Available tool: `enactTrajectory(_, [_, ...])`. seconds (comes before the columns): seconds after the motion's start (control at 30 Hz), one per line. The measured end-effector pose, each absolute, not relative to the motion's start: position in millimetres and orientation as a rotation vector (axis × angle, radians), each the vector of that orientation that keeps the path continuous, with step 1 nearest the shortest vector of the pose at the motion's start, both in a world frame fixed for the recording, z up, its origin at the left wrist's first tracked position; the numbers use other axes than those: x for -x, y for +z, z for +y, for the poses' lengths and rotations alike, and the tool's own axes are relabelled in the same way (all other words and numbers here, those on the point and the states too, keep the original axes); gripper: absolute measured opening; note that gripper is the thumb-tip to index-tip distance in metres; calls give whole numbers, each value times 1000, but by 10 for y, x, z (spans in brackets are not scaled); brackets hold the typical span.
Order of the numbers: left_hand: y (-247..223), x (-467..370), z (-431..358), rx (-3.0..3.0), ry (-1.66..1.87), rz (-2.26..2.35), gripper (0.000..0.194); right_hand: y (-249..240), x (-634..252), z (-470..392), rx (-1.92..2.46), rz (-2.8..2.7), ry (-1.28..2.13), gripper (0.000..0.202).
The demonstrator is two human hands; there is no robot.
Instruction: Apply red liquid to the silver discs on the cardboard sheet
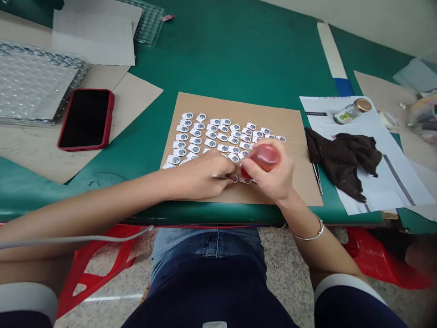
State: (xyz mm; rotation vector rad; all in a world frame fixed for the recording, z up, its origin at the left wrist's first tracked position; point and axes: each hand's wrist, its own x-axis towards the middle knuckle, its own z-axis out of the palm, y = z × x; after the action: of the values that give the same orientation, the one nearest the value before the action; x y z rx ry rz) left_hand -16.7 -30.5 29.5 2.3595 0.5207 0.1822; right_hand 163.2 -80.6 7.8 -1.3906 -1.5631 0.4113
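The work is in the middle of the frame, where lots of small white pieces (195, 148) sit in rows on a flat brown card sheet (300, 182). The card lies on a smooth green tabletop (239, 54).

The left hand (206, 175) has its fingers curled in and pinches a thin stick (220, 176). The right hand (276, 177) wraps around a round red bottle (265, 157), with the thumb and fingers closed on it. The two hands are very near each other, over the lower part of the rows. I cannot tell if the stick or the bottle touches a piece, because the fingers hide that spot.

The step in hand looks like careful work on one piece, using the bottle and the stick together. I think the next move calls for a soft squeeze and a steady pinch, with no bumping of the rows.

The bottle looks shiny, smooth and a bit see-through. Each piece is flat, with a round dark-and-silver spot, and some have a thin wire poking out. The card looks stiff and dull. Right of it in the frame, a crumpled dark brown cloth (351, 157) looks soft, and a glass jar (348, 114) has a gold lid.
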Motion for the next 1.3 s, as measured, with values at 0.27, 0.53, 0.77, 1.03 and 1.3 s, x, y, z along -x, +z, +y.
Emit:
enactTrajectory(0.27, [222, 172, -103, -1993, 55, 685, 12, -211, -1589, -1245, 1148, -1084, 419, 23])
enactTrajectory(0.53, [158, 204, -80, -1945, 72, 701, 14, -287, -1531, -1291, 1159, -1312, 288, 26])
enactTrajectory(0.77, [132, 213, -69, -1926, 113, 705, 12, -297, -1518, -1273, 1197, -1348, 282, 27])
enactTrajectory(1.03, [155, 222, -80, -1898, 124, 678, 11, -278, -1505, -1263, 1225, -1355, 299, 25])
enactTrajectory(1.3, [140, 214, -74, -1909, 143, 657, 11, -281, -1503, -1269, 1188, -1316, 299, 25])
